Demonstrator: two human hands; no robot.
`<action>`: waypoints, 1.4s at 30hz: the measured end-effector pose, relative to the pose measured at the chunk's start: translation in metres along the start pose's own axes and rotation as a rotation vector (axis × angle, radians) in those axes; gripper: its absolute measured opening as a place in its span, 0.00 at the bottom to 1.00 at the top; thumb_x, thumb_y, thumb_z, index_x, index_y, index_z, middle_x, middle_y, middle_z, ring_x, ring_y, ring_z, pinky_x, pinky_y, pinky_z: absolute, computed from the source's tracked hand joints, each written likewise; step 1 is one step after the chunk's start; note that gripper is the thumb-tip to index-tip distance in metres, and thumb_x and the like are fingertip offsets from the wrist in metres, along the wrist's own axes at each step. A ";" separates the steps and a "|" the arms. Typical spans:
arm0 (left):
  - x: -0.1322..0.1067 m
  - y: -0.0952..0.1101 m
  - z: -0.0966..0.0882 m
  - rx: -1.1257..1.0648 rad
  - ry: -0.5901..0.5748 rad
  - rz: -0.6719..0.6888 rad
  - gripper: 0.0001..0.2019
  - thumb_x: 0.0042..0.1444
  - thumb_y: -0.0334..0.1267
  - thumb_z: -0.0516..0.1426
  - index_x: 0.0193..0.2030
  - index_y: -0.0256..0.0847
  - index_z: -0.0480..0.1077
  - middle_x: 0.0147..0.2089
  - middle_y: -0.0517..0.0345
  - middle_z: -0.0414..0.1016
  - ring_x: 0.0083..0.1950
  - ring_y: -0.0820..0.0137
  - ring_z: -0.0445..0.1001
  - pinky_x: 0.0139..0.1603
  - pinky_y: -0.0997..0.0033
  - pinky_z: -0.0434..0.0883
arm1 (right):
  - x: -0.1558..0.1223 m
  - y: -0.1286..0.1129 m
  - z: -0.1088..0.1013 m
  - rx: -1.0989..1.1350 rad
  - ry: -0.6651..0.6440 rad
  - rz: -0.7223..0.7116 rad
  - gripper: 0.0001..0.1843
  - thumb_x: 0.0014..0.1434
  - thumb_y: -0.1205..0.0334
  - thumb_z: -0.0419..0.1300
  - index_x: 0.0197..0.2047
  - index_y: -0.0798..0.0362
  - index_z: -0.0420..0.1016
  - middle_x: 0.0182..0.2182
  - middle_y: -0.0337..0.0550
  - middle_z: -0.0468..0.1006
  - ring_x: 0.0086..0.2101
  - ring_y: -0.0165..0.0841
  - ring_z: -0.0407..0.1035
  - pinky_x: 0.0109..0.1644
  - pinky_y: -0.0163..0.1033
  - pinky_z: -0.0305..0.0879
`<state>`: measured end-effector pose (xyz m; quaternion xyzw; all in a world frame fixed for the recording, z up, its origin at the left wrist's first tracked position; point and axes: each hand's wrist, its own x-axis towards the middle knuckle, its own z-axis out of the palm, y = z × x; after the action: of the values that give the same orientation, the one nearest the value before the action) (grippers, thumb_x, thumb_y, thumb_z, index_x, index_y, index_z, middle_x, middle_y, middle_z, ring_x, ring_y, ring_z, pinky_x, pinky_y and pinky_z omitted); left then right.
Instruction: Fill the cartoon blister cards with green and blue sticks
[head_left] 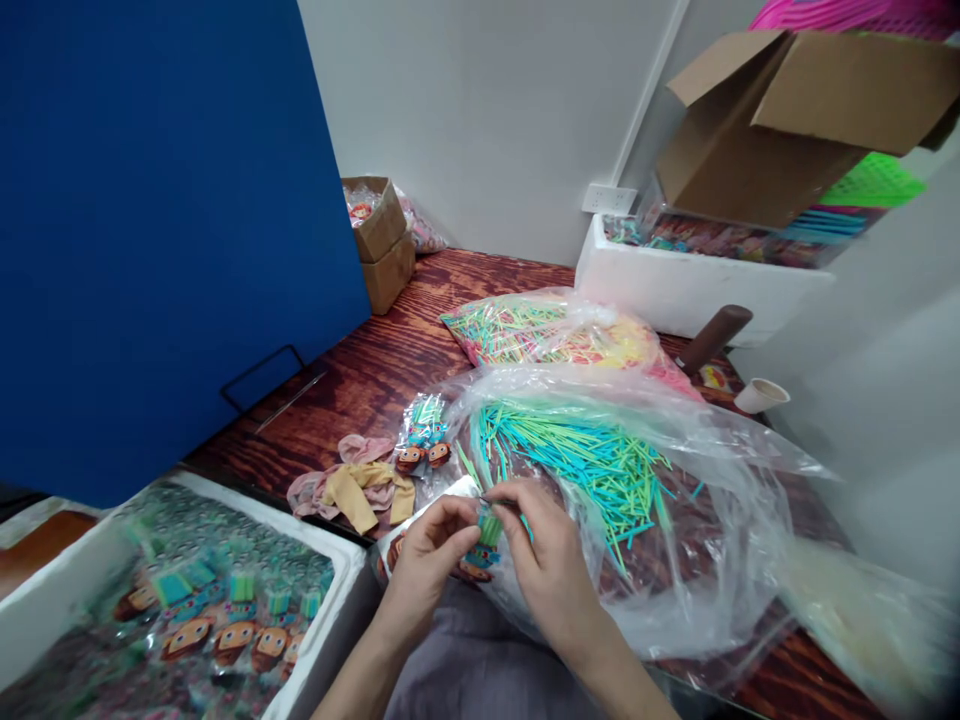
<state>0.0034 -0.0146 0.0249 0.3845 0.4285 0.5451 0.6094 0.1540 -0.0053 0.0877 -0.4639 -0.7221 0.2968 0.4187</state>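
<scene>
My left hand (435,550) and my right hand (544,550) meet close to my lap, thumbs and fingertips pinched together at the top of a small clear plastic packet (489,530). Green and blue sticks show inside it, with brown cartoon monkey heads lower down. A tiny dark bit sits between the fingertips, too small to name. Just beyond my right hand, a large open clear bag (712,500) holds loose green and blue thin sticks (577,460). Another filled packet (425,435) with two monkey heads lies on the table past my left hand.
At lower left a white foam box (341,560) contains several filled packets (241,620). Pink and tan cloth scraps (360,485) lie near the table edge. Further back are a bag of multicoloured sticks (525,325), a white foam box (675,285), a cardboard box (750,150) and a paper cup (761,396).
</scene>
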 end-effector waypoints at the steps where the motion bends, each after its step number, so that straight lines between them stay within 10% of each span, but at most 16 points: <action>1: 0.000 0.002 -0.001 0.014 0.008 -0.001 0.10 0.50 0.41 0.66 0.34 0.39 0.73 0.35 0.60 0.72 0.36 0.72 0.69 0.37 0.75 0.69 | -0.001 0.000 0.001 -0.003 0.008 0.007 0.09 0.66 0.70 0.51 0.43 0.49 0.71 0.38 0.43 0.76 0.40 0.36 0.70 0.44 0.40 0.63; 32: -0.001 -0.007 -0.003 -0.025 -0.005 -0.022 0.10 0.52 0.42 0.65 0.31 0.40 0.70 0.30 0.64 0.68 0.32 0.75 0.66 0.33 0.78 0.66 | 0.002 0.000 -0.003 0.004 -0.152 0.042 0.08 0.62 0.73 0.56 0.37 0.50 0.71 0.37 0.41 0.74 0.41 0.36 0.67 0.45 0.39 0.61; 42: 0.022 0.021 -0.027 0.079 0.028 -0.031 0.13 0.50 0.45 0.66 0.39 0.39 0.76 0.34 0.59 0.76 0.37 0.69 0.73 0.39 0.73 0.70 | 0.069 -0.009 -0.004 0.198 -0.097 -0.037 0.13 0.60 0.73 0.57 0.45 0.48 0.73 0.38 0.39 0.77 0.39 0.33 0.71 0.44 0.40 0.65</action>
<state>-0.0282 0.0097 0.0330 0.3938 0.4643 0.5236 0.5960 0.1388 0.0546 0.1196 -0.3920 -0.7169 0.3810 0.4327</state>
